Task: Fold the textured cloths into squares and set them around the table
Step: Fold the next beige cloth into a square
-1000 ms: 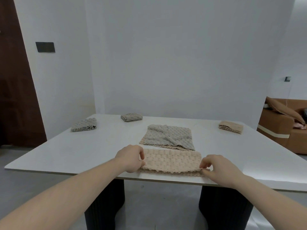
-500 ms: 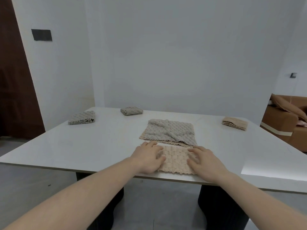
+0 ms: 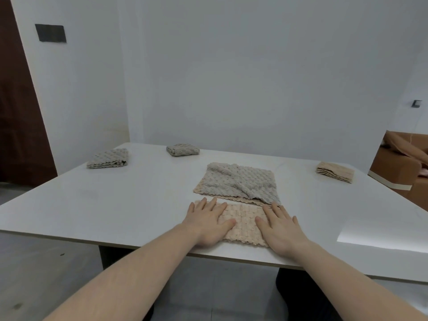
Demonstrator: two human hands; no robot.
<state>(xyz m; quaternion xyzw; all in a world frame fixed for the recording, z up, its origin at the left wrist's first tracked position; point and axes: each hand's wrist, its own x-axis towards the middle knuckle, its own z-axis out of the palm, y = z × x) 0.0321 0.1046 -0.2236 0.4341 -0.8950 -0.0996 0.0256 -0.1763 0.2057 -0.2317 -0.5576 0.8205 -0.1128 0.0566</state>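
A folded beige textured cloth [image 3: 244,224] lies near the front edge of the white table [image 3: 115,205]. My left hand [image 3: 208,222] presses flat on its left side and my right hand [image 3: 281,225] presses flat on its right side, fingers straight. Just behind it lies an unfolded grey cloth [image 3: 238,183] on top of a beige one. A folded grey cloth [image 3: 108,158] sits at the far left. Another folded grey cloth [image 3: 183,149] rests at the back edge. At the far right sits a folded beige cloth [image 3: 335,171].
A white wall stands directly behind the table. A brown sofa [image 3: 403,165] is off to the right and a dark door [image 3: 20,123] to the left. Dark table legs show under the front edge.
A second ago both hands pinched the ends of a long beige strip. It is now folded in half to a square, and both hands have flattened on top of it.
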